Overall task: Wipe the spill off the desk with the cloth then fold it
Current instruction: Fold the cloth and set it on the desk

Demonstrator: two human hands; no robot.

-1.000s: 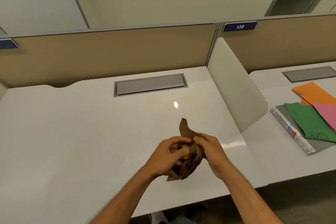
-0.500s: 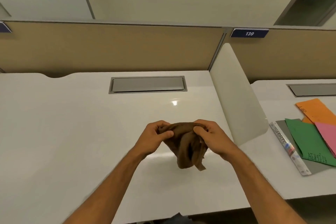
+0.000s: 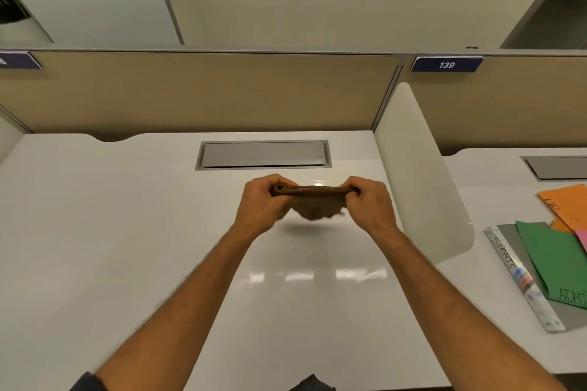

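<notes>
A brown cloth [image 3: 317,205] hangs in the air above the white desk [image 3: 127,232], stretched between my hands. My left hand [image 3: 262,206] pinches its left top corner and my right hand [image 3: 371,203] pinches its right top corner. The top edge is pulled taut and the rest sags below it, blurred by motion. No spill shows on the desk; only ceiling-light reflections shine on it.
A grey cable hatch [image 3: 263,154] is set into the desk behind the cloth. A white divider panel [image 3: 416,174] stands on the right. On the neighbouring desk lie an orange folder [image 3: 568,206], a green folder [image 3: 559,260] and a grey binder [image 3: 521,276]. Tan partition [image 3: 190,92] at the back.
My hands have risen, moved forward and drawn apart, pulling the bunched cloth out into a taut band. My head has tilted up, showing more wall.
</notes>
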